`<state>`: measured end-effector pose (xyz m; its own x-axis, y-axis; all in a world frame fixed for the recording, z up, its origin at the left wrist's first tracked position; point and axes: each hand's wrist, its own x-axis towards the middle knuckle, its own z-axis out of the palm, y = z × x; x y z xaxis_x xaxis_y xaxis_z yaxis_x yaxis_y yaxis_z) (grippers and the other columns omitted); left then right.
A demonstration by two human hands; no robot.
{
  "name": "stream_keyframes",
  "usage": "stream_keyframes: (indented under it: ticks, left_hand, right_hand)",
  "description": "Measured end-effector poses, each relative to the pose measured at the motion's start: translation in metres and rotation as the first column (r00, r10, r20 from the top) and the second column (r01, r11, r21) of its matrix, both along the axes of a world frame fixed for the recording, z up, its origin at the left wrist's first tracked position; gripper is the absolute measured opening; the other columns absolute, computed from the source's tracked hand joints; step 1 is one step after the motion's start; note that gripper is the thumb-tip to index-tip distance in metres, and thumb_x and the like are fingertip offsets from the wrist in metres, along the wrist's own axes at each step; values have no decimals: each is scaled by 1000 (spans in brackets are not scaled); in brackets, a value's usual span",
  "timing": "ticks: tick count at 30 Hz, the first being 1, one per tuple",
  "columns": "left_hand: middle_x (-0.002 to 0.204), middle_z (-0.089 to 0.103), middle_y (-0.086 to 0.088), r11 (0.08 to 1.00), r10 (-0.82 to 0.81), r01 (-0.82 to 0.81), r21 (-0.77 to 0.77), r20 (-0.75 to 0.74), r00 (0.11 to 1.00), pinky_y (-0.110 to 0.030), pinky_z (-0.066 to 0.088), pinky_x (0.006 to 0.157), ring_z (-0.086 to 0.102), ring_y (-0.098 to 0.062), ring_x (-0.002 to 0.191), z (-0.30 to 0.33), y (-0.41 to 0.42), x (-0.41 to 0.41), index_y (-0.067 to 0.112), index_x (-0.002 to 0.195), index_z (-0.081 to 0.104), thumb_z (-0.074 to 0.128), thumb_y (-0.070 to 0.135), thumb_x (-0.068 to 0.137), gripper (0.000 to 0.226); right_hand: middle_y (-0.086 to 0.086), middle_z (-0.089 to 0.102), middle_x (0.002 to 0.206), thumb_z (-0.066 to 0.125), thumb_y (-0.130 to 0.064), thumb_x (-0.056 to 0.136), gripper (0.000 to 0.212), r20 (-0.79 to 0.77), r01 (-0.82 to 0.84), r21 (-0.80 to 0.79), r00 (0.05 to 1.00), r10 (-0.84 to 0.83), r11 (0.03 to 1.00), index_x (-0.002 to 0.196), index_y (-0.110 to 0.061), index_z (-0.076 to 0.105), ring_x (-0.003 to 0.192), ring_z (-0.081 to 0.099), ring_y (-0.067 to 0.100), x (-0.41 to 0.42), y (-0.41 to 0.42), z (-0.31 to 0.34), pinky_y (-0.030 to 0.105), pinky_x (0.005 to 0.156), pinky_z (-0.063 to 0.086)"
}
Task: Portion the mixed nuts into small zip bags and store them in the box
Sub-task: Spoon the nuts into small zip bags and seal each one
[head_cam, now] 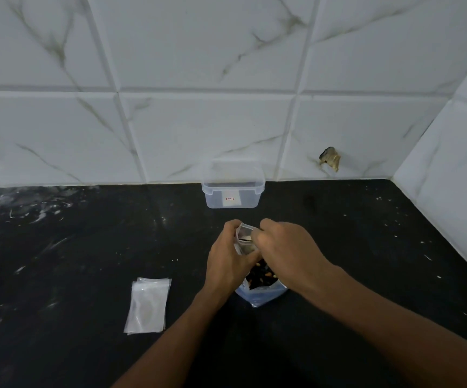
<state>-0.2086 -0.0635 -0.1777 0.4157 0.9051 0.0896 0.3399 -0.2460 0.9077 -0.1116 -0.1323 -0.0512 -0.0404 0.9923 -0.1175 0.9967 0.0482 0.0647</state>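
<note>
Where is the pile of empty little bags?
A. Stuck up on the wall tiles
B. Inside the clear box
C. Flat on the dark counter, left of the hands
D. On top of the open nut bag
C: the stack of empty zip bags lies flat on the black counter, left of the left hand, well apart from the clear box by the wall.

1. A bare strip of bench (226, 212) lies between the hands (257, 247) and the clear box (233, 189).
2. The box stands against the tiled wall (198, 121).
3. The stack of zip bags (147, 305) lies left of the hands, apart from them.
4. The open nut pouch (260, 287) sits directly under both hands.
</note>
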Motion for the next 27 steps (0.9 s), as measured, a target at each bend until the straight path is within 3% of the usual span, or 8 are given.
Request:
stream_keyframes:
  ticks: [4,8,11,15,19,23,27]
  left_hand:
    - [105,63,17,999,-29,30,-16,51,998,-31,54,90,63,-3,102,3,-1,1,37,119,43,82,36,71,61]
    - [111,64,13,998,-62,64,-27,64,996,-34,56,90,63,-4,104,4,-1,2,37,123,44,73,59,60,72]
    - [108,65,13,998,-45,47,-29,63,997,-38,56,91,64,-3,103,2,0,2,43,114,48,73,53,67,54]
    - [106,67,15,1000,-9,12,-23,95,995,-39,57,87,65,-2,100,3,2,0,43,111,53,76,48,73,45]
    - [110,66,12,999,6,-1,-32,136,991,-38,57,89,64,-2,102,1,5,-10,33,117,54,77,42,81,43]
    - [112,65,14,998,19,-10,-58,146,989,-37,57,90,63,-1,105,-7,7,-25,38,116,56,75,51,79,44]
    - [113,64,20,995,-9,22,-94,137,991,-31,55,89,61,1,108,-12,3,-30,50,112,54,74,59,74,44]
  right_hand:
    - [5,55,100,65,-16,89,18,-23,7,98,1000,-5,995,106,-12,59,74,44,15,9,-2,-4,19,54,23]
    - [2,54,99,71,-22,85,23,-59,40,154,998,-31,987,104,-16,58,73,42,12,13,-3,-5,23,62,29]
    - [1,53,98,68,-21,87,19,-73,28,153,997,-17,988,103,-17,58,74,44,12,15,-2,-9,24,64,32]
    - [-1,55,91,66,-22,88,9,-135,62,213,990,-34,975,95,-18,61,77,54,13,21,1,-5,24,64,40]
    - [-5,62,82,60,-20,93,8,-364,242,262,921,-137,934,91,-20,68,71,55,5,37,-2,8,15,61,39]
    - [-7,64,73,65,-20,90,6,-507,427,177,812,-289,887,88,-22,71,64,58,4,67,-2,-4,13,54,36]
    - [-6,65,73,63,-19,92,9,-416,457,46,817,-399,888,86,-18,70,62,60,3,81,-5,-56,13,54,42]
